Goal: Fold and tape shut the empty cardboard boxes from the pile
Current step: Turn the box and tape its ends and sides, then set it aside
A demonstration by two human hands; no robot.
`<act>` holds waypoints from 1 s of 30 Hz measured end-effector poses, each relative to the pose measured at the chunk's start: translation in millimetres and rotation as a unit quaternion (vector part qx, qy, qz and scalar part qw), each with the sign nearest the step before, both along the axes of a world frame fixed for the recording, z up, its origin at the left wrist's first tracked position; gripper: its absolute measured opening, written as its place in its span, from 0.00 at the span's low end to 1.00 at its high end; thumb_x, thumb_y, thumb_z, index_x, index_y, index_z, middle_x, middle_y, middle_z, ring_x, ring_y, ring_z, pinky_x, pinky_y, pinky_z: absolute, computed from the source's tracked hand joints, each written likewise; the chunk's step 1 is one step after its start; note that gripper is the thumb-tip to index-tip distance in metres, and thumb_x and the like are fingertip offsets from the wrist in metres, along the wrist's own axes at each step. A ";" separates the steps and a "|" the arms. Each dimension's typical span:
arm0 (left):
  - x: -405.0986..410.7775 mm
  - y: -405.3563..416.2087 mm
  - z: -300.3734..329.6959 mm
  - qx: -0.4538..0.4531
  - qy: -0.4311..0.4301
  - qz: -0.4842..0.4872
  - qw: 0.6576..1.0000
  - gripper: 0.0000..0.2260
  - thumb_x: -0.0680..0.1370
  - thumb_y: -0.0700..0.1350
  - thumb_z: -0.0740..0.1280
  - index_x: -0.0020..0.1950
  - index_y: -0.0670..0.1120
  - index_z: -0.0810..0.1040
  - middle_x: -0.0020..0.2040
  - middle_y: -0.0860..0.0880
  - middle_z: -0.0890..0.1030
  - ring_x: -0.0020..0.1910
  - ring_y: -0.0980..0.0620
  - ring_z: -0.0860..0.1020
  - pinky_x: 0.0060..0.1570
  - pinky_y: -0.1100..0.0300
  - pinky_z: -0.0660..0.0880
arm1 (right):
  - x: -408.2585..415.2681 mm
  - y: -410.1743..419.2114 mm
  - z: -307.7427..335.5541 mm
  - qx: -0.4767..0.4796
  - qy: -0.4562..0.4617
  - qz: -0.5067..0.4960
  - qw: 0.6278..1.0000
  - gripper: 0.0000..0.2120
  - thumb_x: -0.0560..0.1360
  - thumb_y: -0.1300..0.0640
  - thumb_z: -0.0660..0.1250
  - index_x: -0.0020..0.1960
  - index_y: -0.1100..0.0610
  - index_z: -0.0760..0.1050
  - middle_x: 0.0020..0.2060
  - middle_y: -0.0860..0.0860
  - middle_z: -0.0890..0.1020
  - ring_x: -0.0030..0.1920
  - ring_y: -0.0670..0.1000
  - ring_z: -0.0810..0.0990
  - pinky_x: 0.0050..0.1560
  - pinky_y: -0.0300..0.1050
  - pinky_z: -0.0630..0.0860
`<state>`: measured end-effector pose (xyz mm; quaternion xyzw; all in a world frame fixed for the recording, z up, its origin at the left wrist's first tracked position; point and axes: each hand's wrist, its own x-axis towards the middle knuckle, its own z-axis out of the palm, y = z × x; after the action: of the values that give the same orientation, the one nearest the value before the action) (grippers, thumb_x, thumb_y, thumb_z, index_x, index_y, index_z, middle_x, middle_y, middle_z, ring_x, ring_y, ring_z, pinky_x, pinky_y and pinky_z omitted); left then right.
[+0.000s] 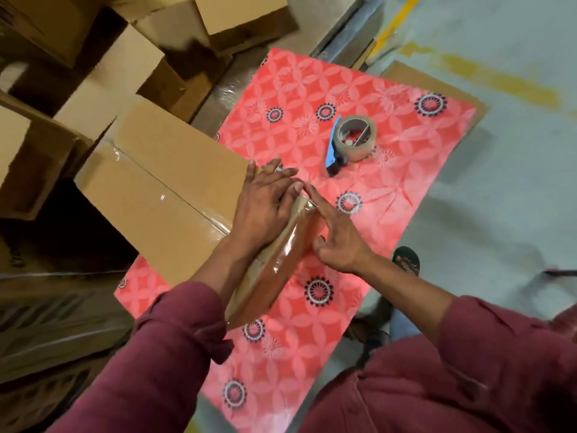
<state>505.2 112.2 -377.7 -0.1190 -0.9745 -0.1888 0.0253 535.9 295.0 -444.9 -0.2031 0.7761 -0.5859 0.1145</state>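
So the pile of open boxes [93, 57] behind the counter [390, 182] still needs doing. The current box [162, 179] sits on the counter's left edge, top seam already taped. Left hand [265, 207] flat, right hand [337, 239] with straight fingers, both smoothing tape down its side. Tape dispenser [351, 142] sits nearby on the counter.

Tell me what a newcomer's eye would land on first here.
The bright red patterned tablecloth fills the middle. On its left part sits a taped cardboard box, whose near edge the left hand and right hand press tape onto. A tape dispenser lies just beyond them.
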 end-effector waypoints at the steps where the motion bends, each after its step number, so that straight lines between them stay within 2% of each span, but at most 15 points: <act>1: 0.0 0.3 -0.4 0.000 0.000 0.002 1.000 0.18 0.86 0.53 0.60 0.61 0.47 0.86 0.65 0.50 0.84 0.76 0.45 0.72 0.77 0.36 0.56 | 8.3 -5.5 -1.5 -0.007 0.010 -0.007 1.000 0.50 0.62 0.71 0.61 0.83 0.65 0.51 0.82 0.59 0.56 0.83 0.52 0.54 0.81 0.48 0.56; 4: -1.3 0.9 -0.2 0.002 -0.003 0.006 1.000 0.16 0.85 0.52 0.61 0.60 0.47 0.86 0.65 0.49 0.84 0.76 0.44 0.71 0.78 0.36 0.55 | 26.8 -21.7 -6.7 -0.015 0.061 -0.040 0.997 0.49 0.63 0.68 0.63 0.80 0.72 0.44 0.81 0.69 0.47 0.82 0.66 0.47 0.81 0.62 0.52; 6: -0.8 1.5 -0.5 0.009 0.000 0.009 1.000 0.14 0.85 0.50 0.63 0.60 0.46 0.86 0.64 0.48 0.84 0.76 0.44 0.71 0.78 0.36 0.55 | 37.1 -32.1 -7.9 -0.002 0.090 -0.061 0.994 0.49 0.64 0.67 0.63 0.79 0.75 0.44 0.79 0.72 0.44 0.81 0.70 0.43 0.79 0.70 0.50; 9: -0.1 2.7 -1.2 0.015 0.004 0.011 1.000 0.14 0.85 0.50 0.63 0.59 0.46 0.86 0.64 0.48 0.84 0.76 0.44 0.71 0.78 0.38 0.54 | 54.8 -44.1 -5.0 0.037 0.071 -0.085 0.993 0.48 0.65 0.67 0.62 0.80 0.72 0.44 0.80 0.68 0.40 0.82 0.65 0.38 0.78 0.72 0.50; 12: 0.0 2.2 -1.3 0.014 -0.001 0.013 1.000 0.16 0.85 0.51 0.61 0.60 0.46 0.86 0.65 0.49 0.84 0.77 0.45 0.70 0.79 0.40 0.53 | 77.2 -44.7 -3.7 0.061 0.053 -0.060 0.995 0.49 0.65 0.68 0.62 0.82 0.67 0.44 0.82 0.64 0.41 0.83 0.59 0.39 0.78 0.73 0.51; 14: 0.0 2.2 -0.4 0.014 -0.008 0.013 1.000 0.17 0.86 0.53 0.60 0.61 0.46 0.86 0.66 0.49 0.83 0.77 0.46 0.70 0.79 0.40 0.51 | 83.9 -33.4 -5.4 0.057 0.038 -0.043 0.997 0.48 0.65 0.68 0.61 0.84 0.62 0.49 0.84 0.58 0.46 0.84 0.54 0.46 0.78 0.72 0.54; 15: 0.0 2.3 -0.1 0.016 -0.012 0.012 1.000 0.17 0.86 0.53 0.60 0.61 0.46 0.86 0.66 0.48 0.83 0.78 0.46 0.69 0.80 0.40 0.51 | 83.5 -24.9 -7.8 0.042 0.044 -0.058 0.996 0.44 0.67 0.68 0.61 0.83 0.60 0.57 0.83 0.56 0.54 0.83 0.53 0.54 0.77 0.71 0.58; 17: 0.3 2.5 0.4 0.020 -0.015 0.012 1.000 0.18 0.86 0.54 0.59 0.61 0.46 0.85 0.66 0.48 0.83 0.78 0.46 0.69 0.80 0.40 0.51 | 73.2 -6.0 -4.7 0.003 0.032 -0.144 0.989 0.24 0.76 0.62 0.62 0.72 0.53 0.76 0.74 0.50 0.73 0.74 0.51 0.72 0.70 0.67 0.71; 18: 0.7 2.6 0.8 0.019 -0.015 0.012 1.000 0.18 0.86 0.54 0.59 0.61 0.47 0.85 0.66 0.48 0.83 0.78 0.46 0.68 0.80 0.40 0.51 | 62.6 2.2 1.7 -0.012 -0.006 -0.188 0.982 0.16 0.80 0.55 0.63 0.66 0.49 0.79 0.68 0.44 0.79 0.68 0.47 0.77 0.66 0.64 0.75; 19: 0.9 2.9 1.5 0.017 -0.013 0.012 1.000 0.18 0.86 0.53 0.59 0.61 0.47 0.85 0.66 0.48 0.83 0.78 0.46 0.68 0.80 0.40 0.51 | 48.9 8.1 11.0 -0.034 -0.050 -0.218 0.974 0.12 0.82 0.48 0.64 0.62 0.46 0.81 0.62 0.41 0.82 0.63 0.44 0.79 0.63 0.60 0.77; 21: 0.9 3.3 2.4 0.015 -0.014 0.013 1.000 0.17 0.86 0.53 0.60 0.62 0.46 0.85 0.67 0.48 0.83 0.78 0.46 0.68 0.80 0.39 0.51 | 15.9 13.5 32.4 -0.104 -0.116 -0.236 0.959 0.15 0.81 0.42 0.65 0.58 0.50 0.84 0.55 0.46 0.86 0.57 0.47 0.82 0.59 0.55 0.79; 23: 0.7 2.9 2.3 0.012 -0.017 0.013 1.000 0.18 0.86 0.54 0.59 0.62 0.46 0.85 0.66 0.48 0.83 0.78 0.46 0.68 0.80 0.38 0.51 | -16.1 11.7 46.8 -0.124 -0.146 -0.181 0.965 0.20 0.79 0.37 0.66 0.52 0.52 0.86 0.50 0.59 0.86 0.51 0.54 0.83 0.53 0.53 0.77; 24: 0.4 1.9 1.6 0.011 -0.016 0.010 1.000 0.19 0.86 0.54 0.58 0.62 0.46 0.85 0.66 0.48 0.83 0.78 0.46 0.69 0.80 0.37 0.52 | -28.2 9.3 49.9 -0.111 -0.149 -0.138 0.973 0.21 0.78 0.35 0.67 0.50 0.51 0.87 0.49 0.62 0.85 0.49 0.54 0.84 0.52 0.53 0.76; 27: -0.2 -0.7 -0.9 0.010 -0.007 0.006 1.000 0.20 0.85 0.53 0.57 0.61 0.45 0.84 0.66 0.47 0.83 0.78 0.45 0.69 0.79 0.36 0.52 | -45.1 7.0 40.3 -0.086 -0.132 -0.047 0.986 0.14 0.77 0.40 0.73 0.52 0.49 0.88 0.45 0.54 0.88 0.44 0.45 0.83 0.48 0.49 0.76; 30: -0.2 1.0 -1.5 0.008 -0.010 0.014 1.000 0.19 0.85 0.53 0.58 0.60 0.45 0.85 0.66 0.48 0.83 0.78 0.46 0.69 0.80 0.39 0.52 | -51.5 14.8 25.6 -0.128 -0.149 -0.020 0.980 0.09 0.76 0.51 0.77 0.55 0.52 0.87 0.48 0.48 0.88 0.51 0.44 0.85 0.55 0.45 0.81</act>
<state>504.9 113.2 -379.2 -0.1030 -0.9747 -0.1975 0.0192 484.5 309.8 -419.3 -0.1106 0.6731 -0.7061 0.1901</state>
